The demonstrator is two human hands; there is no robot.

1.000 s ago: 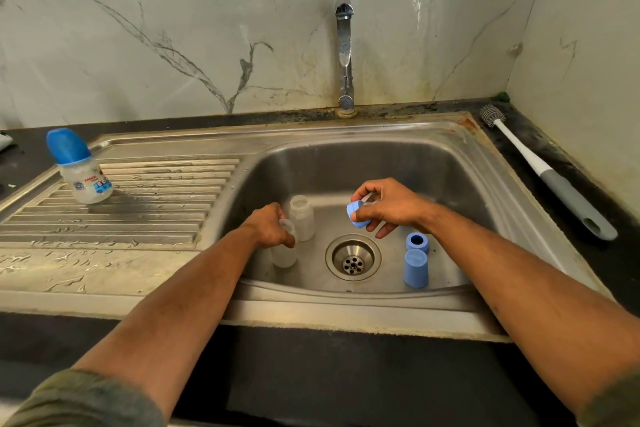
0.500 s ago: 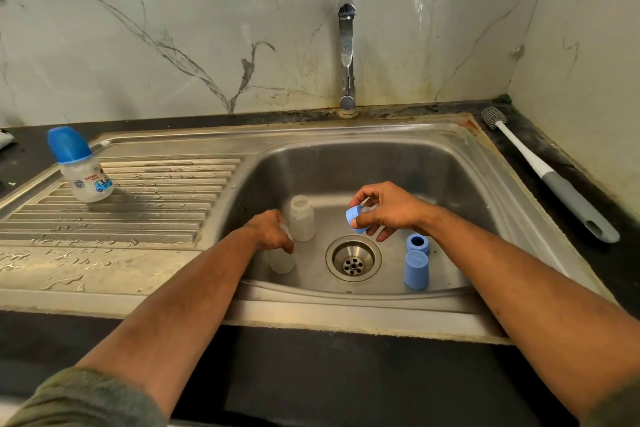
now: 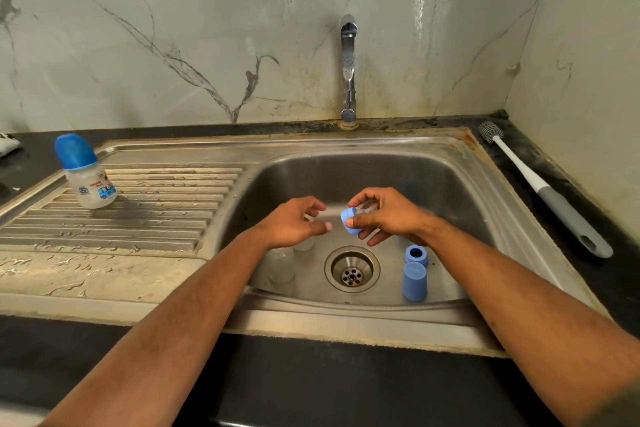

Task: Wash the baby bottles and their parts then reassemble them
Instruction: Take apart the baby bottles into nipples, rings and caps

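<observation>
**Hands meet over the sink basin, blue ring in the right**

Head view: Your right hand [image 3: 388,215] hovers above the middle of the sink [image 3: 485,184] basin, fingers curled around a blue ring [image 3: 349,221] with a clear teat [image 3: 367,209] tucked behind it under your fingertips. Your left hand [image 3: 294,222] hangs just beside it, apart from the ring, fingers loosely bent and thumb out, grasping nothing.

Beneath your left hand, two clear bottles stand on the basin floor near its left wall: the near bottle [image 3: 281,265] upright by the front-left corner, the far bottle [image 3: 304,243] mostly hidden behind your wrist. The drain [image 3: 352,270] sits between them and the blue parts. To the right of the drain, a blue cap [image 3: 414,281] stands near the basin's front edge, and a second ring [image 3: 416,255] rests just behind it, touching or nearly so.

On the drainboard's back-left corner, an assembled bottle [image 3: 86,173] stands with its blue cap on, leaning slightly in the wide-angle picture. The tap [image 3: 348,69] rises at the back edge of the sink, no water running. A brush [image 3: 540,187] lies on the dark counter [image 3: 311,392] along the sink's right edge, bristles toward the back corner.
</observation>
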